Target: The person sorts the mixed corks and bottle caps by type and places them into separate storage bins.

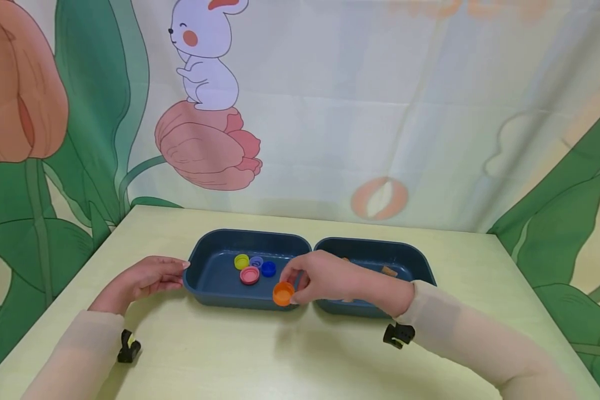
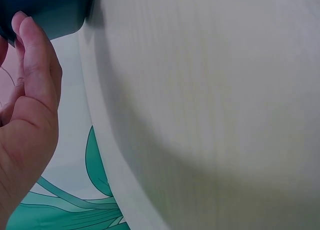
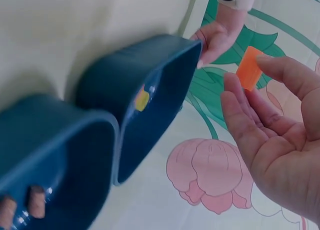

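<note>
My right hand (image 1: 325, 276) pinches an orange bottle cap (image 1: 283, 294) between thumb and fingers, above the near right edge of the left blue tray (image 1: 220, 299). In the right wrist view, the orange cap (image 3: 249, 69) is seen side-on at the fingertips. My left hand (image 1: 152, 278) holds the left end of that tray, thumb at the rim and fingers against the outer wall. Inside lie a yellow cap (image 1: 241, 261), a purple cap (image 1: 256, 261), a pink cap (image 1: 249, 275) and a blue cap (image 1: 268, 269).
A second blue tray (image 1: 425, 261) stands against the first on the right, partly hidden by my right forearm. It holds brown cork-like pieces (image 3: 36, 201). Both trays stand on a pale table (image 1: 220, 355), with a printed curtain (image 1: 310, 111) behind it.
</note>
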Demonstrator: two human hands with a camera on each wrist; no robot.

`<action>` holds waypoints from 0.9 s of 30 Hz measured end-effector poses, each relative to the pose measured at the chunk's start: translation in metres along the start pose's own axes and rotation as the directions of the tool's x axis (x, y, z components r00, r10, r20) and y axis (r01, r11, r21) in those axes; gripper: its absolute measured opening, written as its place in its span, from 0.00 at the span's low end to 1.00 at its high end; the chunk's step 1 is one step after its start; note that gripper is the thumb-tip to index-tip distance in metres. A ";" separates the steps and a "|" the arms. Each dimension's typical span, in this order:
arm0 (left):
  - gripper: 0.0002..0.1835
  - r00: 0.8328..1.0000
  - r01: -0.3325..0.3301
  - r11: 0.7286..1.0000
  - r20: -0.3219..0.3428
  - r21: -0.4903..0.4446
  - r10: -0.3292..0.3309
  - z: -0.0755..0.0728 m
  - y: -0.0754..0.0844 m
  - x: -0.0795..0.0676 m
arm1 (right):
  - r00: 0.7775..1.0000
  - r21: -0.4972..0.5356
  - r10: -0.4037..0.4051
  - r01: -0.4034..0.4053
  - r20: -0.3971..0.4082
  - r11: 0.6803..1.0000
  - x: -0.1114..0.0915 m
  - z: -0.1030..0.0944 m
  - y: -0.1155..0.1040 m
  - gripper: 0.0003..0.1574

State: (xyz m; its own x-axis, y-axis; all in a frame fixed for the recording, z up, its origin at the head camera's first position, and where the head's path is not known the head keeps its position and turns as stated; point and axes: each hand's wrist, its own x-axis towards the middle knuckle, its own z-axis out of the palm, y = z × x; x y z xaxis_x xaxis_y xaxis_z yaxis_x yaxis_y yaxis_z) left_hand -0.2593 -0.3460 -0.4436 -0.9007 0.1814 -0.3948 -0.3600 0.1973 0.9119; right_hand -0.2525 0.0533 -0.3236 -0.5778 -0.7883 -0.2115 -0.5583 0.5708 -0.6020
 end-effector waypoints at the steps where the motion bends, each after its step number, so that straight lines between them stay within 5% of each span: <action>1: 0.17 1.000 0.001 1.000 0.000 0.000 -0.001 0.000 0.000 0.000 | 1.000 -0.001 0.001 -0.001 0.002 1.000 0.001 -0.003 -0.002 0.16; 12: 0.12 1.000 0.003 1.000 0.010 -0.012 -0.003 0.000 0.000 -0.001 | 0.996 -0.023 -0.071 0.072 0.049 0.997 0.030 -0.039 -0.011 0.21; 27: 0.11 1.000 0.001 1.000 0.016 -0.020 -0.001 -0.002 -0.001 0.002 | 0.984 -0.059 -0.143 0.149 0.106 0.987 0.082 -0.056 -0.009 0.21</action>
State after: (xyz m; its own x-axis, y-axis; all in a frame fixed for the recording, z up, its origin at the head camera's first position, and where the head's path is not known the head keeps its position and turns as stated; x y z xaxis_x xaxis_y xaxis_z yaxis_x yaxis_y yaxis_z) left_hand -0.2609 -0.3479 -0.4447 -0.8962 0.1968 -0.3975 -0.3659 0.1786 0.9134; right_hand -0.3279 -0.0036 -0.2928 -0.4261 -0.8815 -0.2036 -0.6728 0.4592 -0.5801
